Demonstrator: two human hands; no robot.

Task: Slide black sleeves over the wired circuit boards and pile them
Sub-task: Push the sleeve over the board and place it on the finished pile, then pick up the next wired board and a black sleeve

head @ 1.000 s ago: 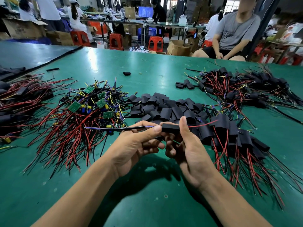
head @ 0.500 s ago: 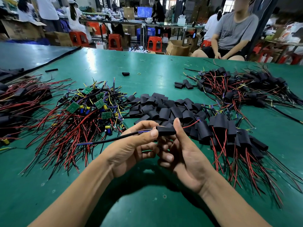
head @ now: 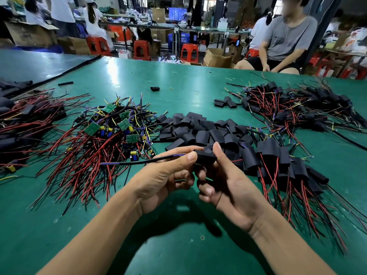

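Note:
My left hand [head: 164, 175] pinches the black and purple wires [head: 139, 161] that trail to the left from a board. My right hand [head: 224, 179] grips a black sleeve [head: 205, 156] around that board, thumb on top; the board itself is hidden inside. Both hands meet above the green table [head: 178, 245]. A heap of bare green circuit boards with red and black wires [head: 111, 132] lies to the left. Empty black sleeves [head: 200, 132] are heaped behind my hands. Sleeved boards [head: 278, 157] lie piled to the right.
Another heap of sleeved boards [head: 297, 108] lies at the far right, and more wired pieces [head: 25, 124] at the left edge. A loose sleeve [head: 155, 88] sits mid-table. A seated person [head: 282, 40] is beyond the far edge, with red stools and boxes behind.
The sleeve has slid further over the board towards my left hand. The wire tail on the left has tilted lower, and my hands have drawn closer together.

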